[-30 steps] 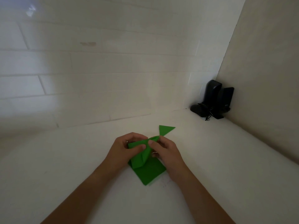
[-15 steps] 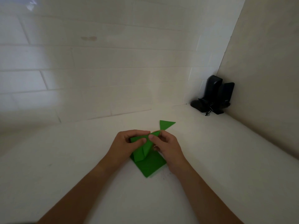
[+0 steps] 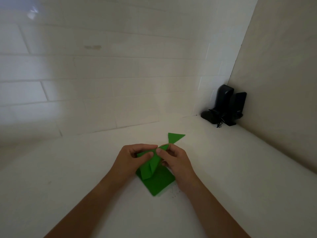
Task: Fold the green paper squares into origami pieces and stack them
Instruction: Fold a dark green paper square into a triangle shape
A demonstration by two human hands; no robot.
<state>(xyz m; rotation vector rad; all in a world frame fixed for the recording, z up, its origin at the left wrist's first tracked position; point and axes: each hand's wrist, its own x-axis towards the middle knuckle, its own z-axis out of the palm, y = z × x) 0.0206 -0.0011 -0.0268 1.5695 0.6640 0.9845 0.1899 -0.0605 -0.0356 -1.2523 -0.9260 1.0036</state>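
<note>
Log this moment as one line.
left hand: pinches green paper | right hand: pinches it | flat squares: beneath | folded triangle: behind

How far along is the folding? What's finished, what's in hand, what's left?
Done, it seems: one folded green triangle lies on the counter beyond the hands. In hand: the left hand and right hand pinch a partly folded green piece. Left: flat green paper lies underneath, how many sheets I cannot tell. No stack is visible yet.
</note>
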